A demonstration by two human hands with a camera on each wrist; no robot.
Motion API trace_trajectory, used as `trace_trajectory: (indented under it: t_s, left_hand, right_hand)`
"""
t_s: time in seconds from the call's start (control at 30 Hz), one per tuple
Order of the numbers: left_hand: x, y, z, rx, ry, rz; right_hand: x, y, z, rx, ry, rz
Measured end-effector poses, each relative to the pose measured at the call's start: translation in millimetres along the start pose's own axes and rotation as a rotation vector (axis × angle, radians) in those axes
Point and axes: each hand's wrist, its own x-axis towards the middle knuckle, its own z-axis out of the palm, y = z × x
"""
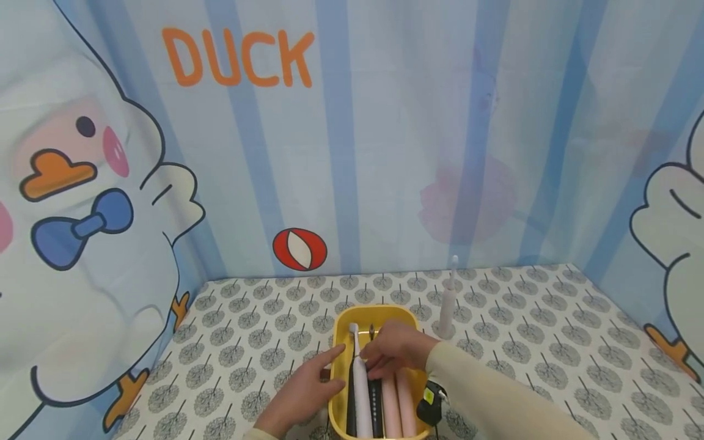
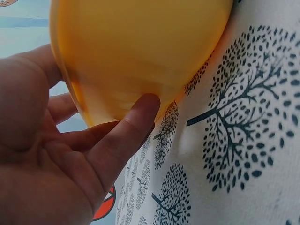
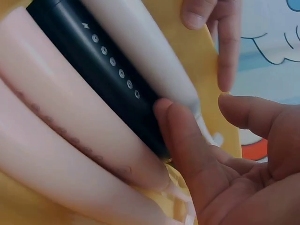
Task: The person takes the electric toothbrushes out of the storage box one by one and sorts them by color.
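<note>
A yellow bin holds several electric toothbrushes lying lengthwise. From the left lie a black toothbrush, a white toothbrush, a black toothbrush with a row of round marks and two pink toothbrushes. My left hand holds the bin's left wall, with fingers over the rim and one finger against the outside, as the left wrist view shows. Inside the bin, my right hand has its fingers spread around the white brush's neck. One fingertip rests at the end of the marked black handle.
Behind the bin to the right, a pale electric toothbrush stands upright on the tree-patterned tablecloth. A small black device sits by the right wrist. A duck-printed curtain hangs along the table's back edge.
</note>
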Motion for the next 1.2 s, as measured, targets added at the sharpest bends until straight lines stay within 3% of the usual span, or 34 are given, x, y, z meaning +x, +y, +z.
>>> trace_trajectory:
  t_s: [0.2, 0.47, 0.87, 1.2]
  left_hand:
    - [-0.7, -1.4, 3.9, -0.012, 0.007, 0.015]
    - [-2.5, 1.3, 6.7, -0.029, 0.007, 0.04]
    - [-2.0, 0.4, 7.5, -0.069, -0.005, 0.041]
    - [-0.2, -2.1, 1.4, -0.041, -0.009, 0.037]
  right_hand:
    - [1.3, -4, 10, -0.069, -0.027, 0.001]
    - [-1.2, -8, 18, -0.202, 0.008, -0.013]
    - [3.6, -5, 17, -0.177, 0.005, 0.022]
    - [4.1, -7, 11, -0.167, -0.002, -0.036]
